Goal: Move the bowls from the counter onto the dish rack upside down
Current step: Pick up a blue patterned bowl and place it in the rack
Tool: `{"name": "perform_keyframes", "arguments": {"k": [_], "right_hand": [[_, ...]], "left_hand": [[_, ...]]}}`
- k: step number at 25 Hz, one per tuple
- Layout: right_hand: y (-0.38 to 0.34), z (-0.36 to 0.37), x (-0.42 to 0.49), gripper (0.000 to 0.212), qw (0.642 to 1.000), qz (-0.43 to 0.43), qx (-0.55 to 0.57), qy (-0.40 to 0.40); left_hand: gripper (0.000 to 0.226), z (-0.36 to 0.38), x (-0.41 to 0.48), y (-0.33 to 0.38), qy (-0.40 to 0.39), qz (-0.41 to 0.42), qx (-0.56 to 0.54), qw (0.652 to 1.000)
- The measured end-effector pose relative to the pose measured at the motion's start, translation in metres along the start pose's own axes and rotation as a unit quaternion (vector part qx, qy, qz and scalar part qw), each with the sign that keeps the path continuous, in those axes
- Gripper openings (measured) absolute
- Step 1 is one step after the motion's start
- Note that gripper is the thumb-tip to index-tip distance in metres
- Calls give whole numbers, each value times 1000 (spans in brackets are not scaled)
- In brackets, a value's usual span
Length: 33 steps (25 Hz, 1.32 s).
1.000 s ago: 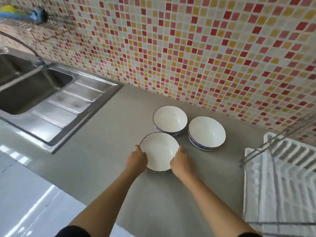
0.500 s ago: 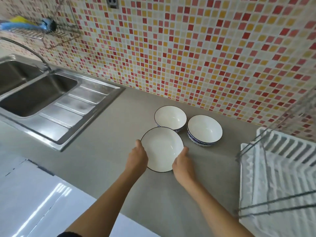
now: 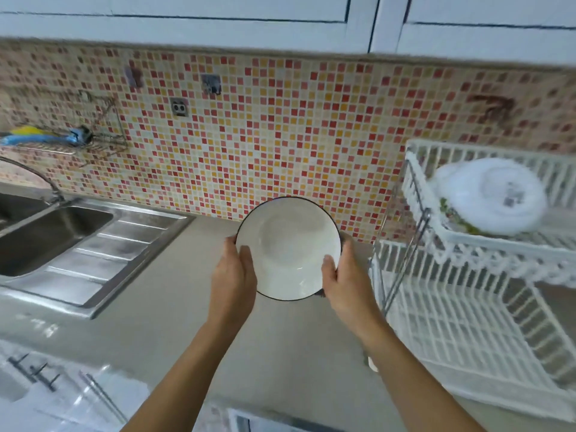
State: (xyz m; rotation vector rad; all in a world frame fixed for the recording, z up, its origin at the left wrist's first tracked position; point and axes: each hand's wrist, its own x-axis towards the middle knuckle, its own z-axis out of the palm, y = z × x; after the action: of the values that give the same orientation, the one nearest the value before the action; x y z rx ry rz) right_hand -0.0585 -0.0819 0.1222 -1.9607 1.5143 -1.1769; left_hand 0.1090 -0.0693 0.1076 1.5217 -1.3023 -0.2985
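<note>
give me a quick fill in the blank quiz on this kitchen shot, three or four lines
1. The white dark-rimmed bowl is held by ____ hands, the left hand and right hand.
2. The bowl's opening faces ____.
3. The white plastic dish rack stands to the person's ____.
4. The steel sink lies to the person's ____.

Missing words: two; up; right; left

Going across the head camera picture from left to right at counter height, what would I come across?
Sink → draining board → left hand → bowl → right hand → dish rack.
</note>
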Motion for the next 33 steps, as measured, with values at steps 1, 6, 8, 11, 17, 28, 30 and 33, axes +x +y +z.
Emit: {"name": "perform_keyframes", "arguments": {"k": [1,6,8,11,17,28,30,33], "right_hand": [[-5,-17,-4,39,999,-28,-27,38],[-24,-108,-22,42,967,-121,-62,215],[-23,-148,-23,38,942,-167,-87,278],[-11,-211,-20,36,898,-283,-166,291],[35,-323,-21,66,941,-266,-80,193],[151,-496,16,85,980,-167,-82,-71],[170,-505,28,91,974,-143,-141,-105],[185,-505,45,102,953,-86,-229,-177]], "left_hand": [[23,-4,-5,21,-9,17,-27,999],[54,-29,-2,126,-137,118,-109,977],[67,-25,1,161,-186,120,-183,958],[46,3,-6,204,-256,136,-278,916],[62,96,-31,281,-323,203,-312,870],[86,241,-40,378,-366,289,-186,865],[91,256,-31,375,-392,273,-122,870],[83,273,-24,365,-443,240,-21,864]]}}
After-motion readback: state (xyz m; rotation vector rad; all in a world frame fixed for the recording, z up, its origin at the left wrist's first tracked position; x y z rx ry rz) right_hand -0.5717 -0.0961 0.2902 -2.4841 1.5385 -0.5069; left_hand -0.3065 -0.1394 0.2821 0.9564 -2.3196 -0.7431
